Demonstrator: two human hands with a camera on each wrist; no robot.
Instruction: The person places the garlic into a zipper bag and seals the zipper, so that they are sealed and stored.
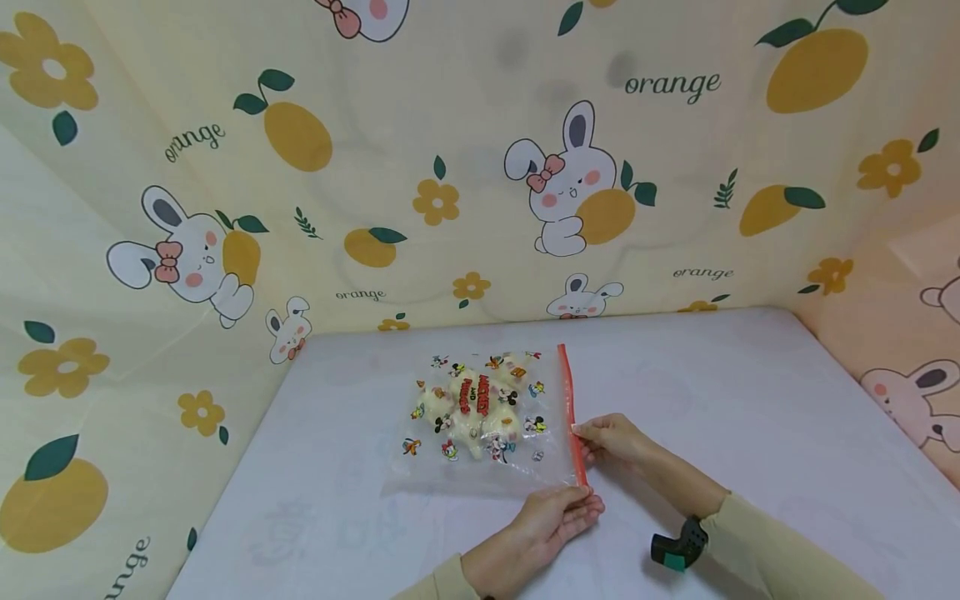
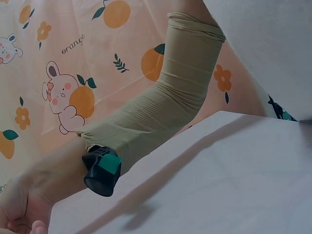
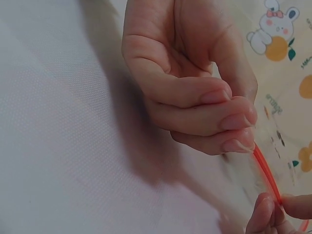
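A clear zip bag (image 1: 555, 458) with cartoon prints and red lettering lies on the table. Inside are several pale cream, rounded pieces (image 1: 435, 406), whose kind I cannot tell. A red zip strip (image 1: 567, 379) runs along the bag's right edge. My left hand (image 1: 551, 521) pinches the near end of this strip between thumb and fingers. Farther along it, my right hand (image 1: 621, 443) pinches the same strip. The right wrist view shows the right hand (image 3: 190, 83) close up, the red strip (image 3: 265, 170) running from its fingertips to the left hand's fingers (image 3: 261, 214).
A white cloth covers the table (image 1: 322, 467). Behind it hangs a curtain (image 1: 487, 125) with printed rabbits and oranges, which also closes the left and right sides. A black wrist camera (image 1: 678, 546) sits on the right forearm.
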